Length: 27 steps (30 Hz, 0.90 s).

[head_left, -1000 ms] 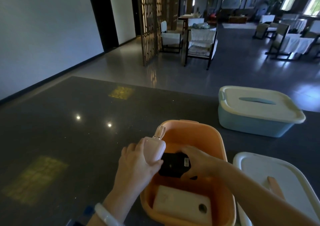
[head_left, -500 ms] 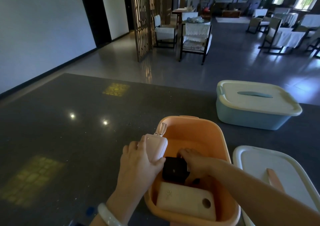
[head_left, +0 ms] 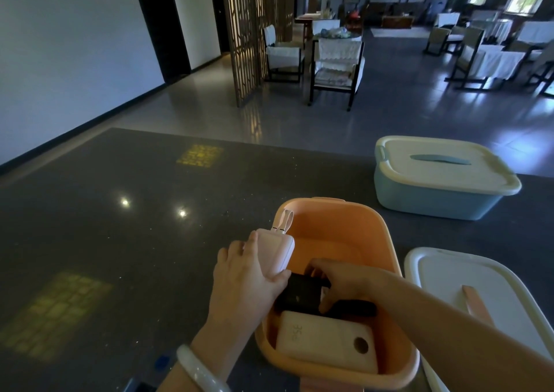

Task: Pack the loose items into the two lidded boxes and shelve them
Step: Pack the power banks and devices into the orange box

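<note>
An open orange box [head_left: 344, 226] stands on the dark table in front of me. A cream power bank [head_left: 325, 342] lies at its near end. My left hand [head_left: 244, 283] grips a pink power bank [head_left: 277, 253] with a looped cable over the box's left rim. Inside the box, my right hand [head_left: 344, 283] holds a small black device [head_left: 298, 295] low over the floor. The orange box's white lid [head_left: 479, 295] lies to the right. A blue box [head_left: 434, 196] with its white lid on stands at the back right.
The dark speckled table [head_left: 120, 241] stretches away to the left and far side. Beyond its far edge lie a grey floor, a wooden lattice screen [head_left: 248, 31] and several chairs [head_left: 335, 67].
My right hand has lowered the black device deeper into the orange box. My left hand with the pink power bank has stayed at the left rim.
</note>
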### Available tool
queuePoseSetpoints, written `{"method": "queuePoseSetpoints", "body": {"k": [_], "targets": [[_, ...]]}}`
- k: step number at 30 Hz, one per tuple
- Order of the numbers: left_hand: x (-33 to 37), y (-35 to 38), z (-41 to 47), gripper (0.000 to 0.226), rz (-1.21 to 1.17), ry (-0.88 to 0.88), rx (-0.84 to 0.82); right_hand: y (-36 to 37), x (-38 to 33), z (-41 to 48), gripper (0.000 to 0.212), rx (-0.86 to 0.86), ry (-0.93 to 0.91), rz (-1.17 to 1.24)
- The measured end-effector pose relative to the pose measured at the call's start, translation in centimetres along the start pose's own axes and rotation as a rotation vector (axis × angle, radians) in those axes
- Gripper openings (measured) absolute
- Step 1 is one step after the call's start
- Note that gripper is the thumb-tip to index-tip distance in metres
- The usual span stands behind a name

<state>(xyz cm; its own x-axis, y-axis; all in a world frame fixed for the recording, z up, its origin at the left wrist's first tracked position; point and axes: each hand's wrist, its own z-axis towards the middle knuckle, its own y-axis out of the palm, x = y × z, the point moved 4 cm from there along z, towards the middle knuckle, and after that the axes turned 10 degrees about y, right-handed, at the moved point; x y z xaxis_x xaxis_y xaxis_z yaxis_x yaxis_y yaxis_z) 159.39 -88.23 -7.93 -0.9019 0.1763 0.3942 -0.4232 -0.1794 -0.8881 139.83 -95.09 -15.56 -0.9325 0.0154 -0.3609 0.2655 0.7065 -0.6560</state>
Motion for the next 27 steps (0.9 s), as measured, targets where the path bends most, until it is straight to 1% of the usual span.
{"method": "queuePoseSetpoints", "body": {"k": [10,19,27], "targets": [[0.02,-0.11,-0.06,0.093,0.008,-0.005,-0.009,0.19,-0.08,0.21,0.074,-0.064,0.007,-0.050],[0.14,-0.18,-0.04,0.093,0.015,-0.017,-0.020,0.31,0.04,0.44,0.076,-0.091,0.040,-0.060],[0.09,-0.02,-0.04,0.094,0.021,-0.002,-0.018,0.34,0.14,0.39,0.074,-0.094,0.028,-0.047]]}}
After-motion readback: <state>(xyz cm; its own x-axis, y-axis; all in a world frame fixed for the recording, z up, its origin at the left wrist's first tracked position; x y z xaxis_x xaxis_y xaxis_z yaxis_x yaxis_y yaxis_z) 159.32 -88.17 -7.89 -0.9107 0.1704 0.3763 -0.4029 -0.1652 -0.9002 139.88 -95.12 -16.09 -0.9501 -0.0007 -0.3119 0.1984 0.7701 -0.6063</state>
